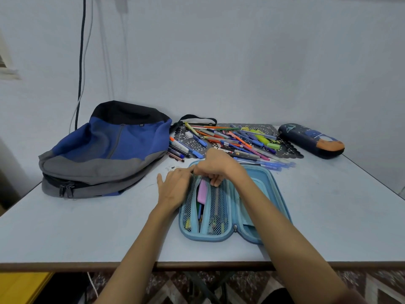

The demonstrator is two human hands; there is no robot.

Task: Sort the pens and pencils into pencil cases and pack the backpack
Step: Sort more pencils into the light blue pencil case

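Observation:
A light blue pencil case (pixel 238 233) lies open flat in front of me, its left half covered by a mesh pocket (pixel 215 207) holding a pink eraser and some pens. My right hand (pixel 215 165) pinches the top of the mesh pocket at its zipper. My left hand (pixel 175 186) presses on the case's upper left edge. A heap of pens and pencils (pixel 232 141) lies on a dark doily behind the case. A dark blue and orange pencil case (pixel 311 140) lies shut at the far right. The blue and grey backpack (pixel 105 150) rests on the left.
The white table (pixel 87 227) ends at a brown front edge near me. A wall stands close behind, with cables hanging down at the left. A yellow surface shows below the table at the bottom left.

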